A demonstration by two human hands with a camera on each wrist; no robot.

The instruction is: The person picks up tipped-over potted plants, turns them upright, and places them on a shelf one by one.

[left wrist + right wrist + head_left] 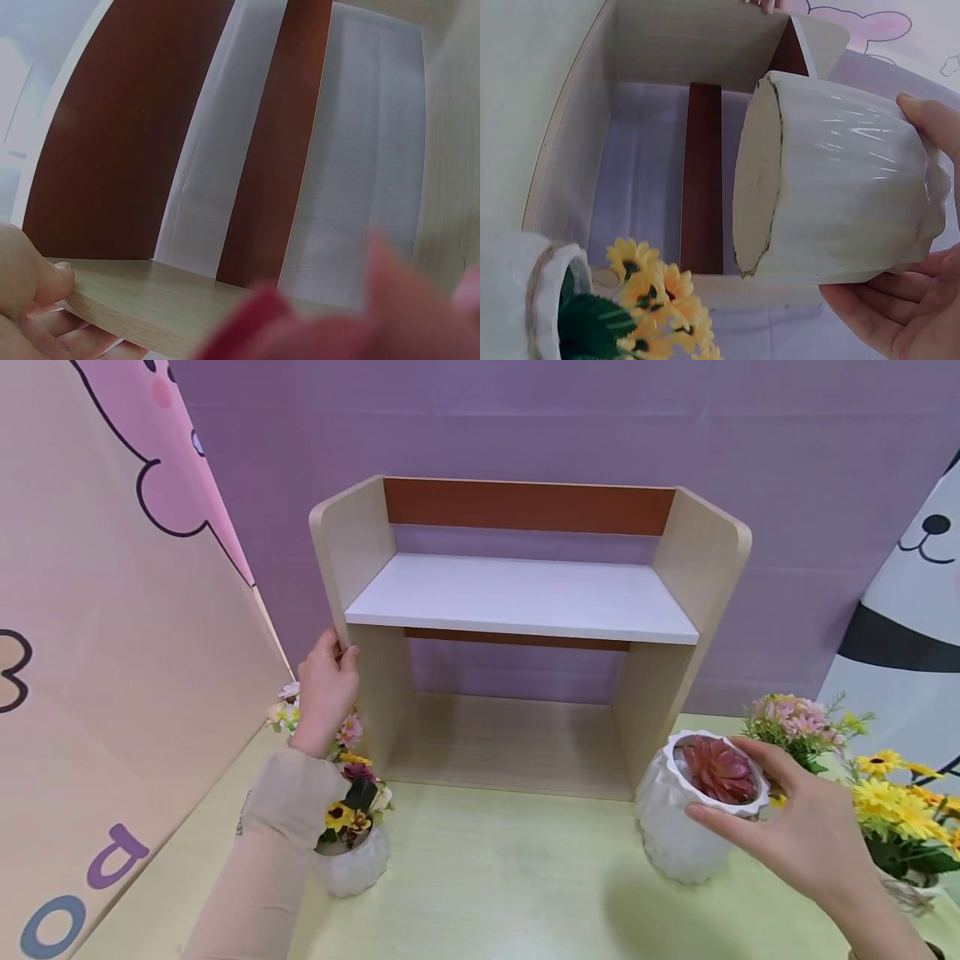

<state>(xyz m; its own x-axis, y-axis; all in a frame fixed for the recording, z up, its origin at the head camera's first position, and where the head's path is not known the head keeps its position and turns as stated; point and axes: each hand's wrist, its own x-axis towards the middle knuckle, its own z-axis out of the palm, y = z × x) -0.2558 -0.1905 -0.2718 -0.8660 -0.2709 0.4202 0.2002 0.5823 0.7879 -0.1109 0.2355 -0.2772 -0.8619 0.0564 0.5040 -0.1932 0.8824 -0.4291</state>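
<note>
Your right hand (813,822) pinches the glossy white pot (678,835) near its rim, lifted before the rack (521,597); probably stiff, slippery, heavyish and breakable, better gripped round its body. Your left hand (328,685) clasps the left panel (384,693).

Succulent (718,770) in pot (678,831), shelf (525,597) behind

- From the head, looking forward and down at the front of the shelf unit (521,597), far enough back to include left hand (328,685) and right hand (810,818).
- From the left wrist, facing close into the shelf unit, turned sideways, past blurred pink petals (397,319).
- From the right wrist, facing the white pot (840,180) very near, also sideways.
- Shared by head and right wrist: shelf unit, white pot.
</note>
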